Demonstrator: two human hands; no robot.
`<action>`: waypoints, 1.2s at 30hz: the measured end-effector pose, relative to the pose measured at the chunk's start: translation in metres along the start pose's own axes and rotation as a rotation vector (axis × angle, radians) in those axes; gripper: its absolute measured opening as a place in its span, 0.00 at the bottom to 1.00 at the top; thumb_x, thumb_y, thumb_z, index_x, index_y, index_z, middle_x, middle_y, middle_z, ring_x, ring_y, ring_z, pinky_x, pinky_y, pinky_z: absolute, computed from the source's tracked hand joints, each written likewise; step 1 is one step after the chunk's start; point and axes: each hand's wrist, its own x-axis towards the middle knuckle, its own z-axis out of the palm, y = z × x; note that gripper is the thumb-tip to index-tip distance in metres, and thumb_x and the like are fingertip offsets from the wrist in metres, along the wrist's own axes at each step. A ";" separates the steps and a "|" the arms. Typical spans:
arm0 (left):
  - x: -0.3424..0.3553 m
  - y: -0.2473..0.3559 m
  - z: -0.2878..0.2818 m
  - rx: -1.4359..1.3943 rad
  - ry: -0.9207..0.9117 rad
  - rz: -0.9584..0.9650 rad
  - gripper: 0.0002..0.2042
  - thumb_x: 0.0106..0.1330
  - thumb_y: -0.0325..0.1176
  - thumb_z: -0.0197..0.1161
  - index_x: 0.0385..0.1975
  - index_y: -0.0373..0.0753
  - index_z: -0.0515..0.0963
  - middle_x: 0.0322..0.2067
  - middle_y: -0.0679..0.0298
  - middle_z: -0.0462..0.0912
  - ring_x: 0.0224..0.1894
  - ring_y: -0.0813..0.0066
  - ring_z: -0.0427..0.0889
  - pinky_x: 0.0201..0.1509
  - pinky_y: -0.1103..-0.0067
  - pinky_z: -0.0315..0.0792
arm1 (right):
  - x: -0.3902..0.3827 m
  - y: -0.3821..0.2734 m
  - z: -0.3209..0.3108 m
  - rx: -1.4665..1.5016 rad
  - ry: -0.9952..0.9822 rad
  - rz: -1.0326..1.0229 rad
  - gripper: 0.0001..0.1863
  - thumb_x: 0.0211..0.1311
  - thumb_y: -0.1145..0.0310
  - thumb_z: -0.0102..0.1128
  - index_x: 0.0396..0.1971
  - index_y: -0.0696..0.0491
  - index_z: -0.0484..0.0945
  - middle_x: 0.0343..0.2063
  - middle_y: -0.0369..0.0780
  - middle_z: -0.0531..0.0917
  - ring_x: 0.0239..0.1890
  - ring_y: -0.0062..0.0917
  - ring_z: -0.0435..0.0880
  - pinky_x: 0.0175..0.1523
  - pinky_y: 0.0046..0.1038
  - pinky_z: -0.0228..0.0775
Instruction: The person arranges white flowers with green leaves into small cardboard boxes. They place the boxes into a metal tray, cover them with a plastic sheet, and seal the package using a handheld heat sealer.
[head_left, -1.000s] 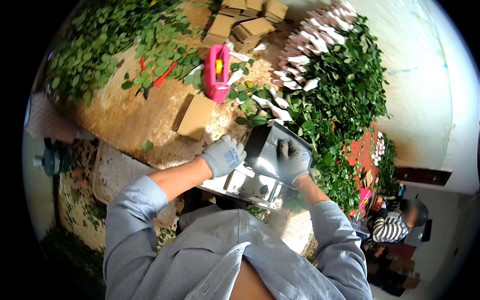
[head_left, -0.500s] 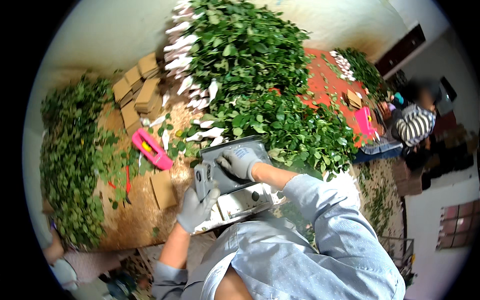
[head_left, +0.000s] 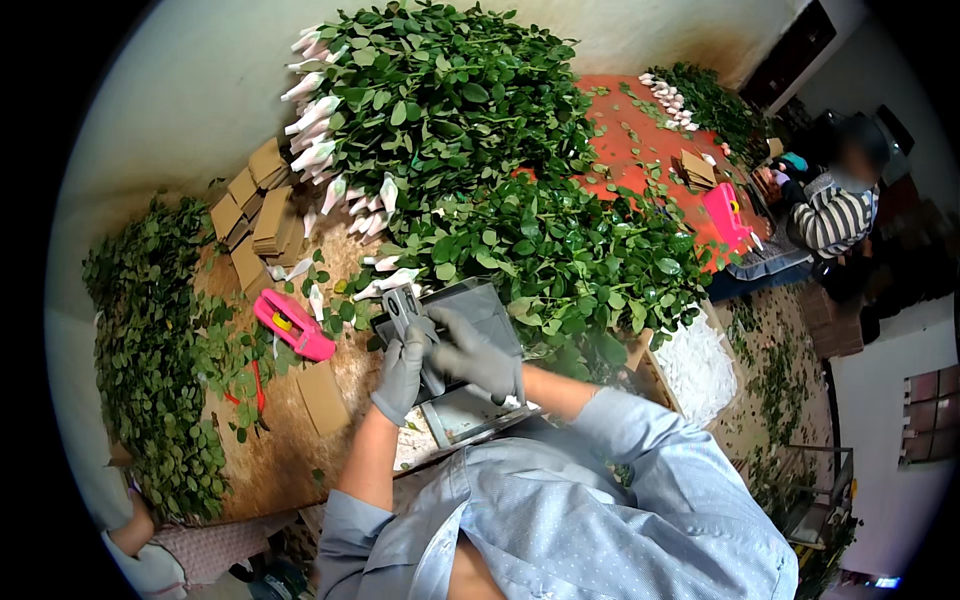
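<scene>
My left hand (head_left: 400, 372), in a grey-white glove, is closed around a grey hand tool (head_left: 405, 312) shaped like a stapler, held upright. Just right of it is my right hand (head_left: 478, 355), also gloved and slightly blurred, its fingers apart and pointing at the tool. Both hands are above a dark grey tray-like stand (head_left: 488, 312) with a pale metal front part (head_left: 465, 412). Beyond it lie leafy green stems (head_left: 520, 235) with pale buds in white sleeves (head_left: 385, 283).
On the wooden table (head_left: 285, 455) are a pink tape dispenser (head_left: 292, 325), a cardboard piece (head_left: 322, 397), stacked cardboard (head_left: 272, 222) and a red-handled cutter (head_left: 259, 388). Leafy stems (head_left: 150, 350) heap up at left. A person in stripes (head_left: 832, 218) works beside a red table (head_left: 640, 140).
My left hand has raised the grey tool and moved it slightly right. My right hand has drawn back from the tray surface toward me, close beside the tool. The view has shifted a little.
</scene>
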 end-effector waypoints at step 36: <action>-0.017 0.004 0.021 1.096 -0.258 0.394 0.42 0.55 0.35 0.75 0.70 0.37 0.61 0.72 0.50 0.61 0.77 0.49 0.55 0.80 0.57 0.48 | 0.021 -0.011 -0.183 -0.647 -0.735 0.294 0.24 0.61 0.56 0.68 0.51 0.55 0.78 0.33 0.46 0.87 0.33 0.32 0.84 0.43 0.35 0.75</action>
